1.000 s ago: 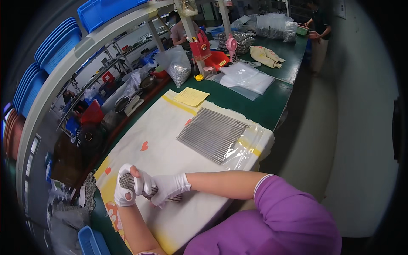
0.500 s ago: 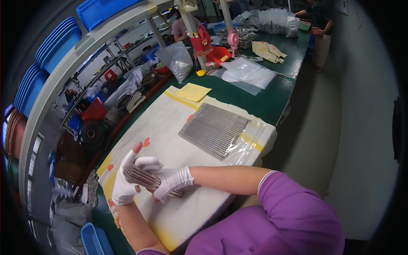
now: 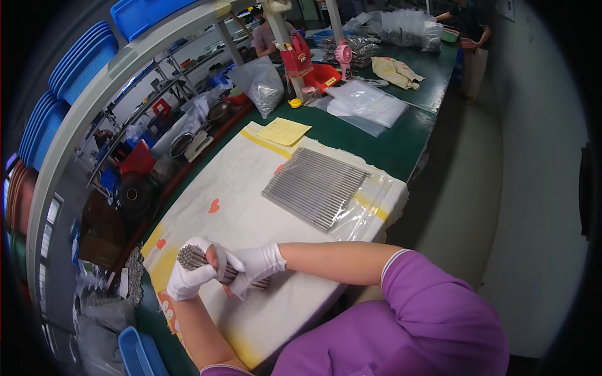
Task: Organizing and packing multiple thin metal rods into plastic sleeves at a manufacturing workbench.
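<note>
A bundle of thin metal rods (image 3: 231, 274) lies across both my hands, its round ends gathered at the upper left. My left hand (image 3: 190, 276), in a white glove with bare fingertips, is wrapped round the bundle near those ends. Closer to the other end, my right hand (image 3: 254, 263), gloved the same way, grips the bundle; a few rod ends show below its palm. Beyond my hands, a clear plastic bag holding a flat row of similar metal rods (image 3: 313, 188) rests on the white cloth (image 3: 235, 200) with yellow bands and hearts.
A yellow paper slip (image 3: 284, 131) lies at the cloth's far edge. Behind it, clear plastic bags (image 3: 369, 103) lie on the green table (image 3: 320, 125). A bulging bag of metal parts (image 3: 266, 91) stands farther back. A blue tray (image 3: 141, 354) sits at the lower left. Other people work in the background.
My left fingers, spread half a second ago, have closed round the rods near their upper ends. My right hand keeps its grip in nearly the same place.
</note>
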### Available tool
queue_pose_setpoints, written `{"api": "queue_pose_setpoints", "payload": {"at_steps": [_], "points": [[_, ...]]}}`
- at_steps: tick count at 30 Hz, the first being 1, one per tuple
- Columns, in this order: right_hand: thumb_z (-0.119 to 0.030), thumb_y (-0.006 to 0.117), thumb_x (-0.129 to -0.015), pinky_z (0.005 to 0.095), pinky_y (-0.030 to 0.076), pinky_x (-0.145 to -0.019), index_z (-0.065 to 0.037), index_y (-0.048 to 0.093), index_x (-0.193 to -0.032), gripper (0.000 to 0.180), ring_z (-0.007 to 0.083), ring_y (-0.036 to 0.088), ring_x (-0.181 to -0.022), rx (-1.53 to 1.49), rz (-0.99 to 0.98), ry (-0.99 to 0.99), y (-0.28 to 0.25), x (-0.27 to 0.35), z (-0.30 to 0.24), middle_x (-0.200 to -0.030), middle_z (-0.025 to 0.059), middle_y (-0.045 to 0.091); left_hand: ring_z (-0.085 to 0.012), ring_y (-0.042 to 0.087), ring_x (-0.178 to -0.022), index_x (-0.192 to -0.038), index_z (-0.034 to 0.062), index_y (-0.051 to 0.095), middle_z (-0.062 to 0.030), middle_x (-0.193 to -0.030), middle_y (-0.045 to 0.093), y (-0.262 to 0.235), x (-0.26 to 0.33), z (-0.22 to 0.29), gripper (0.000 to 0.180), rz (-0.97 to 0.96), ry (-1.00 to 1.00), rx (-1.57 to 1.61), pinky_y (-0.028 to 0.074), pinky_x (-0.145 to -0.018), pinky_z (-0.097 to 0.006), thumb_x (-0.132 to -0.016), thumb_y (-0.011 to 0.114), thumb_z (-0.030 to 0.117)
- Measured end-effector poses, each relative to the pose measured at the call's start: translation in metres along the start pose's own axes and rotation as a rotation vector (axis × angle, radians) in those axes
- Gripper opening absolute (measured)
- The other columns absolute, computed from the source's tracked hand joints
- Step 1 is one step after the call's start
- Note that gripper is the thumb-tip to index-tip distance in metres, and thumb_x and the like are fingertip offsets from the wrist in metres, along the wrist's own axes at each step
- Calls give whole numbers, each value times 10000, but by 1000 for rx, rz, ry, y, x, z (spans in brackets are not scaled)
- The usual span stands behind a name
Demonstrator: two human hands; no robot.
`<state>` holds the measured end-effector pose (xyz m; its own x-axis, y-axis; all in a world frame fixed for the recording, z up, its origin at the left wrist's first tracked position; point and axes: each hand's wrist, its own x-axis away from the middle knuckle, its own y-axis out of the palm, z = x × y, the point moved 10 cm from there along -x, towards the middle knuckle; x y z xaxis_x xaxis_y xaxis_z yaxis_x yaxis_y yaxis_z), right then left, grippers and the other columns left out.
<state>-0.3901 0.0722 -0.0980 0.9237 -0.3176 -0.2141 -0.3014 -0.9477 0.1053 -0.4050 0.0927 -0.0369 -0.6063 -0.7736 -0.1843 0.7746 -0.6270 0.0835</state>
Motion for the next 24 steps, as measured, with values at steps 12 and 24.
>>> {"api": "queue_pose_setpoints", "payload": {"at_steps": [12, 24], "points": [[-11, 674, -713, 281, 530, -721, -22, 623, -917, 211, 137, 615, -823, 48, -68, 26, 3, 3, 1, -868, 55, 641, -162, 517, -602, -764, 31, 532, -68, -663, 554, 7, -3, 2, 191, -2, 31, 31, 420, -572, -290, -719, 716, 55], [-22, 717, -730, 302, 555, -716, -35, 572, -958, 271, 148, 619, -817, 41, -79, 16, 2, 3, 5, -902, 56, 626, -165, 559, -640, -800, 18, 575, -68, -688, 576, 13, -3, 3, 195, -31, -44, 21, 448, -573, -290, -738, 750, 77]]}}
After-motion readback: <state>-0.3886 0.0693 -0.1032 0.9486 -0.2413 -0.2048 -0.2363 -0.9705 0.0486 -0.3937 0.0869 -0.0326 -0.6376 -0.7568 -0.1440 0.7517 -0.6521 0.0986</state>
